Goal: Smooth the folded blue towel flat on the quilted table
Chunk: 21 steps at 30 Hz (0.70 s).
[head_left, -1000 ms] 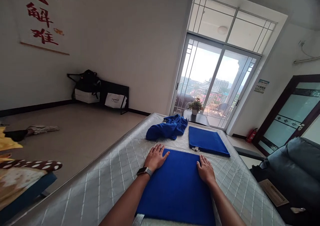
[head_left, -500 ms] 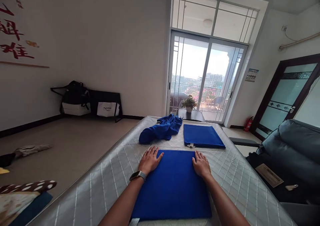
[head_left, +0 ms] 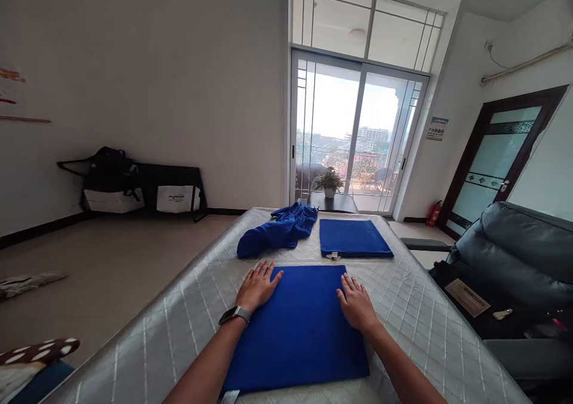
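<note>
A flat blue rectangle of folded cloth point(head_left: 299, 326) lies in front of me on the quilted mattress point(head_left: 416, 326), a white tag at its near left corner. My left hand point(head_left: 258, 286), with a watch on the wrist, rests palm down on its far left edge, fingers stretched out. On the far right edge lies my right hand point(head_left: 356, 299), also flat with nothing gripped. Beyond, on the right, is a second flat blue cloth point(head_left: 356, 238) with a white tag. A crumpled blue cloth point(head_left: 282, 228) sits beyond my left hand.
A dark armchair point(head_left: 523, 255) stands right of the mattress, with a brown card point(head_left: 467, 298) on it. Past the far end is a small table with a potted plant point(head_left: 330, 180). A spotted brown cloth point(head_left: 42, 353) lies at the lower left.
My right hand has slid a little toward me along the right edge of the cloth. My left hand stays at the far left edge. The view has turned slightly right.
</note>
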Motion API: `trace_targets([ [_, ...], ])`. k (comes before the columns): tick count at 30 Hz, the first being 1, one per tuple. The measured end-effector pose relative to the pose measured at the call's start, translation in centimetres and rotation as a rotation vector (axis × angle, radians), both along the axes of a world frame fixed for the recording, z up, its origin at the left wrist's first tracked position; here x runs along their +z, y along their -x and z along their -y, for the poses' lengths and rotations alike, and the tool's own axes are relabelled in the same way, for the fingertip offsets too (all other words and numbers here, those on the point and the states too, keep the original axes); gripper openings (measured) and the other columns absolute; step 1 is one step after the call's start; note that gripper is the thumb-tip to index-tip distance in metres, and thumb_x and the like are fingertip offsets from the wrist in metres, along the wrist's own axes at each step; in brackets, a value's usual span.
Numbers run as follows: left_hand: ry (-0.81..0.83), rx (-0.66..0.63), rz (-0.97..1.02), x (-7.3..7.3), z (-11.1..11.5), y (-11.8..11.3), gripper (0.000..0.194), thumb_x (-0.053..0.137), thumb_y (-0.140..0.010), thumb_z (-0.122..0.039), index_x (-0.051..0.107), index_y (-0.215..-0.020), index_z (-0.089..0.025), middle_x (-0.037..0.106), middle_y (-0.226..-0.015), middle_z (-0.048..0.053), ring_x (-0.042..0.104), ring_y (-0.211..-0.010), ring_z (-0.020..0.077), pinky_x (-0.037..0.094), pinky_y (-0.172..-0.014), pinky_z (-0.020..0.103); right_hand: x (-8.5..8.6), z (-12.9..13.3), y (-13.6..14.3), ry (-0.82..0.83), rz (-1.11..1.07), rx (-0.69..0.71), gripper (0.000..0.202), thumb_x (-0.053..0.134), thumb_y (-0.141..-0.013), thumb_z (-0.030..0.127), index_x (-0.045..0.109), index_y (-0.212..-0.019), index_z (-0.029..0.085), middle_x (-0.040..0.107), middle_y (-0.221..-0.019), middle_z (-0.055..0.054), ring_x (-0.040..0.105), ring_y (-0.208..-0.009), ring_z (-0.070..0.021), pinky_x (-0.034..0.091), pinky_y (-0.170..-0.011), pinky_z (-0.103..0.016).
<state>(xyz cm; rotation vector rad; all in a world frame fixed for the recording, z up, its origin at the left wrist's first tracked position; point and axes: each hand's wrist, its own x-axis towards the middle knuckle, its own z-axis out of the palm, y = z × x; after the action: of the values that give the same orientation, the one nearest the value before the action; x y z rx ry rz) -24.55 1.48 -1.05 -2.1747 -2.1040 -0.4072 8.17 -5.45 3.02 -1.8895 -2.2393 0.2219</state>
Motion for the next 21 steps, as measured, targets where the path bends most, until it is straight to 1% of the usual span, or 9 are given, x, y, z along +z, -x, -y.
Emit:
trace_targets([
  [3,-0.009,-0.007,-0.005,0.0,0.1,0.2,0.070,0.024,-0.097,-0.058,0.041,-0.147,-0.013,0.042,-0.154,0.015,0.032,-0.145,0.0286,0.022,-0.117,0.049,-0.7,0.8,0.0,0.014,0.016,-0.020,0.064,0.018,-0.100,0.047,0.021,-0.156,0.016,0.020,-0.162,-0.001,0.015,-0.149,-0.0211,0.006,-0.120,-0.041],
  [6,-0.027,-0.004,-0.019,0.4,0.3,0.3,0.065,0.024,-0.098,-0.056,0.044,-0.146,-0.015,0.043,-0.153,0.015,0.031,-0.145,0.0292,0.022,-0.117,0.051,-0.8,0.9,0.1,0.014,0.019,-0.025,0.063,0.018,-0.100,0.046,0.019,-0.156,0.017,0.017,-0.162,-0.001,0.014,-0.149,-0.0204,0.004,-0.121,-0.040],
  [9,-0.083,0.000,-0.036,1.5,0.7,-1.1,0.068,0.022,-0.099,-0.057,0.045,-0.144,-0.011,0.041,-0.153,0.018,0.031,-0.145,0.0317,0.022,-0.117,0.054,-0.7,0.8,0.1,0.018,0.010,-0.021,0.063,0.017,-0.100,0.045,0.017,-0.156,0.018,0.016,-0.162,-0.001,0.012,-0.149,-0.0199,0.003,-0.121,-0.041],
  [11,-0.126,-0.077,-0.026,2.3,1.2,-3.8,0.068,0.022,-0.100,-0.056,0.047,-0.142,-0.010,0.044,-0.151,0.020,0.035,-0.143,0.0306,0.027,-0.116,0.051,-0.7,0.8,0.1,0.020,0.004,-0.020,0.063,0.018,-0.100,0.044,0.017,-0.156,0.017,0.016,-0.162,-0.002,0.011,-0.150,-0.0202,0.003,-0.120,-0.042],
  [13,-0.136,-0.240,0.006,2.8,1.8,-7.9,0.064,0.022,-0.101,-0.055,0.051,-0.140,-0.013,0.050,-0.148,0.017,0.042,-0.140,0.0267,0.034,-0.114,0.046,-0.7,0.8,0.0,0.013,-0.004,-0.018,0.063,0.018,-0.100,0.044,0.017,-0.156,0.017,0.017,-0.162,-0.003,0.011,-0.150,-0.0207,0.004,-0.120,-0.042],
  [14,-0.131,-0.335,0.017,2.8,2.2,-10.2,0.061,0.023,-0.101,-0.055,0.051,-0.139,-0.016,0.052,-0.147,0.015,0.043,-0.139,0.0252,0.036,-0.113,0.045,-0.8,0.8,0.0,0.008,-0.008,-0.018,0.063,0.019,-0.100,0.043,0.018,-0.156,0.016,0.017,-0.162,-0.003,0.012,-0.150,-0.0210,0.004,-0.121,-0.042],
  [17,-0.130,-0.522,0.045,2.5,3.3,-16.7,0.058,0.026,-0.102,-0.053,0.047,-0.143,-0.017,0.048,-0.150,0.014,0.039,-0.141,0.0237,0.036,-0.114,0.045,-1.1,0.7,-0.2,-0.001,-0.012,-0.001,0.061,0.021,-0.099,0.039,0.019,-0.156,0.017,0.017,-0.162,-0.002,0.011,-0.150,-0.0217,0.004,-0.121,-0.043],
  [19,-0.100,-0.593,0.056,2.1,3.7,-19.4,0.057,0.024,-0.103,-0.050,0.042,-0.146,-0.018,0.045,-0.152,0.014,0.036,-0.143,0.0229,0.034,-0.115,0.047,-1.3,0.6,-0.3,-0.002,-0.008,0.033,0.060,0.023,-0.098,0.034,0.019,-0.156,0.019,0.016,-0.162,-0.001,0.009,-0.150,-0.0219,0.004,-0.121,-0.043],
  [21,-0.050,-0.604,0.058,1.8,3.9,-20.3,0.059,0.020,-0.103,-0.050,0.039,-0.148,-0.017,0.042,-0.154,0.014,0.033,-0.145,0.0230,0.031,-0.117,0.049,-1.5,0.5,-0.4,-0.002,-0.014,0.047,0.059,0.024,-0.098,0.032,0.020,-0.156,0.019,0.016,-0.162,0.000,0.009,-0.150,-0.0216,0.003,-0.121,-0.044],
])
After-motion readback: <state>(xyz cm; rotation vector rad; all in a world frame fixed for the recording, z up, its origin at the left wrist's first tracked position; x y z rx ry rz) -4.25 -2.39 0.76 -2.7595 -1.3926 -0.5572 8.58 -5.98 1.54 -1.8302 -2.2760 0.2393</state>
